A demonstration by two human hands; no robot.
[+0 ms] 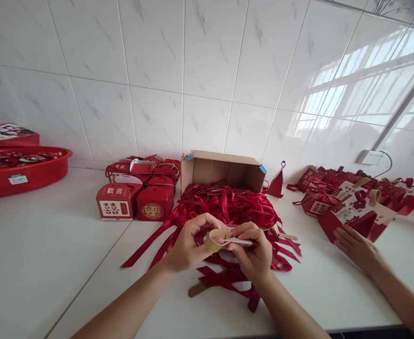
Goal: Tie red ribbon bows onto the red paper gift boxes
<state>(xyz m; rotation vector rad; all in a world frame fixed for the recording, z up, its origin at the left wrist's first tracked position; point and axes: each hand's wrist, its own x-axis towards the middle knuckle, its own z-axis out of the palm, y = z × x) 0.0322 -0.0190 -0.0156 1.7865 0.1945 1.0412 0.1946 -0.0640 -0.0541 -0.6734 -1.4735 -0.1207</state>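
My left hand (192, 245) pinches a tan strap (214, 241) curled into a loop at the middle front. Opposite it, my right hand (254, 249) grips a thin, pale-edged card piece (240, 241) that meets the strap. My fingers hide most of the join between them. Directly behind my hands, a heap of dark red ribbons (224, 207) spills from an open cardboard box (224, 169). Below them on the white table lie more loose red ribbon pieces (228, 281) and a tan strip (197, 288).
Red gift boxes (117, 200) stand left of the carton. A red basin (27, 172) holds small packets at far left. On the right, another person's hand (358, 249) touches a red-and-white box (351, 212), before a pile of red boxes (386, 190). A tiled wall (210, 61) rises behind.
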